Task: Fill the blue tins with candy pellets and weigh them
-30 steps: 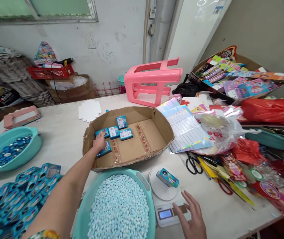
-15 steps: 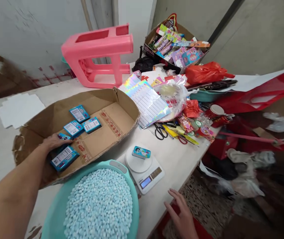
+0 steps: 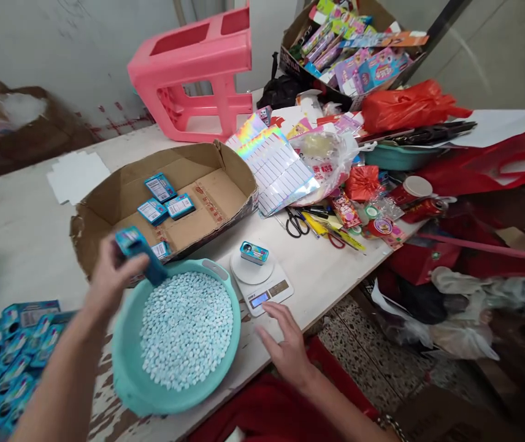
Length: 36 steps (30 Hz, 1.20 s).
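Note:
My left hand grips a blue tin, tilted over the rim of a teal basin. Small pale-blue candies fill much of the basin. My right hand hangs with fingers apart beside a white kitchen scale, holding nothing. Another blue tin rests on the scale's round plate. Behind my left hand stands a cut-down cardboard box with several blue packs in it; my hand partly hides one.
Many blue tins stand at the lower left. A pink stool lies on its side at the back. Scissors, holographic sheets, a red bag and a box of colourful packets crowd the right side.
My left hand has lifted a blue tin out of the cardboard box and brought it to the basin. My right hand has moved left, nearer the scale. The view has shifted.

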{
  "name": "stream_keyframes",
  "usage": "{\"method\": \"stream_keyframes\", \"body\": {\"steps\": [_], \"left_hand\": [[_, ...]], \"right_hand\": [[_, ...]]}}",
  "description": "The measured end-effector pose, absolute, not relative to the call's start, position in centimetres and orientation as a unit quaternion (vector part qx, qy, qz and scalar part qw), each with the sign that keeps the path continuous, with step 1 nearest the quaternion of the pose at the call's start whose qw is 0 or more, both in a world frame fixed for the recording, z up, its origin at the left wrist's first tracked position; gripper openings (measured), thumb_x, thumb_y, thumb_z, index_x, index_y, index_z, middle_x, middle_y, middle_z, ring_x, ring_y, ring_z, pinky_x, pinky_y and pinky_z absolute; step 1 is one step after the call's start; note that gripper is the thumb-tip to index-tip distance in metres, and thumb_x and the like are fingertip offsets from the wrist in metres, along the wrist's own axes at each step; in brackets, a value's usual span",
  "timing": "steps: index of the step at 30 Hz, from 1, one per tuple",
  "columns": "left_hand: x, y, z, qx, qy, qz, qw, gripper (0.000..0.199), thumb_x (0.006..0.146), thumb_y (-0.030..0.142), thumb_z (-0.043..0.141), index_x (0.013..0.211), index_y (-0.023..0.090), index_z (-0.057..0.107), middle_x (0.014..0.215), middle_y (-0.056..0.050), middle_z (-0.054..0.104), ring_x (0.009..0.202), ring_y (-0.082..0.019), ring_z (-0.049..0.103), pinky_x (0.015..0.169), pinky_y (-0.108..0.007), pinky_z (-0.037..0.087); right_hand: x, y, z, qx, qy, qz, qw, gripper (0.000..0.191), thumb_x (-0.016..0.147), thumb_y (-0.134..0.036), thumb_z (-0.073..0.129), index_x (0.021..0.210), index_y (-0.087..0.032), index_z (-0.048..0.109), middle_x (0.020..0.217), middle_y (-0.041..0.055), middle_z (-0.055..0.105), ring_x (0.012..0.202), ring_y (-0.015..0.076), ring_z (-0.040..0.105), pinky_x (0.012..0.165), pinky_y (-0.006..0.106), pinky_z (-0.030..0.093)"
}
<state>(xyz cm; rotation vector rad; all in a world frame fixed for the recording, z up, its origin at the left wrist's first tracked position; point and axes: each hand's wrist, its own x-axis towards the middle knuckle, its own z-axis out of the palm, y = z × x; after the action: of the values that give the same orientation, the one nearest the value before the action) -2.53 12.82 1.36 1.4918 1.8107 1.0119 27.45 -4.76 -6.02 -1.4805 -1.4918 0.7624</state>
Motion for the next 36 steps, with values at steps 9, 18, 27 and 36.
{"method": "stream_keyframes", "body": {"steps": [9, 18, 27, 36], "left_hand": [[5.5, -2.1, -2.4, 0.559, 0.607, 0.227, 0.517, 0.048, 0.083, 0.041, 0.045, 0.127, 0.021, 0.048, 0.120, -0.010, 0.057, 0.106, -0.026, 0.055, 0.087, -0.037, 0.045], [1.1, -1.0, -9.2, 0.592, 0.668, 0.087, 0.443, 0.012, 0.072, 0.028, 0.057, 0.072, 0.018, 0.063, 0.074, -0.006, 0.063, 0.073, -0.022, 0.058, 0.068, -0.031, 0.042], [0.9, -0.3, -8.1, 0.262, 0.621, 0.331, 0.660, 0.037, 0.068, 0.046, 0.066, 0.082, 0.013, 0.059, 0.068, -0.002, 0.055, 0.048, -0.007, 0.043, 0.042, -0.020, 0.028], [12.8, 12.8, -2.8, 0.746, 0.572, 0.086, 0.331, 0.017, 0.077, 0.017, 0.048, 0.083, 0.016, 0.064, 0.078, -0.004, 0.063, 0.074, -0.016, 0.058, 0.065, -0.025, 0.042]], "right_hand": [[23.6, -5.7, -3.5, -0.487, -0.451, 0.609, 0.434, 0.045, 0.071, -0.018, 0.064, 0.115, -0.018, 0.055, 0.103, 0.0057, 0.066, 0.093, 0.0211, 0.062, 0.085, 0.033, 0.050], [30.6, -7.5, -6.4, -0.609, -0.337, 0.579, 0.425, 0.044, 0.064, -0.037, 0.076, 0.100, -0.014, 0.064, 0.093, 0.0088, 0.071, 0.084, 0.0251, 0.065, 0.083, 0.039, 0.050], [33.9, -8.3, -8.1, -0.655, -0.297, 0.519, 0.462, 0.044, 0.062, -0.039, 0.077, 0.096, -0.013, 0.065, 0.087, 0.0082, 0.072, 0.078, 0.0238, 0.065, 0.077, 0.035, 0.051], [35.7, -8.8, -8.2, -0.663, -0.272, 0.517, 0.468, 0.046, 0.063, -0.041, 0.076, 0.098, -0.013, 0.063, 0.089, 0.0074, 0.072, 0.080, 0.0237, 0.065, 0.077, 0.033, 0.051]]}}
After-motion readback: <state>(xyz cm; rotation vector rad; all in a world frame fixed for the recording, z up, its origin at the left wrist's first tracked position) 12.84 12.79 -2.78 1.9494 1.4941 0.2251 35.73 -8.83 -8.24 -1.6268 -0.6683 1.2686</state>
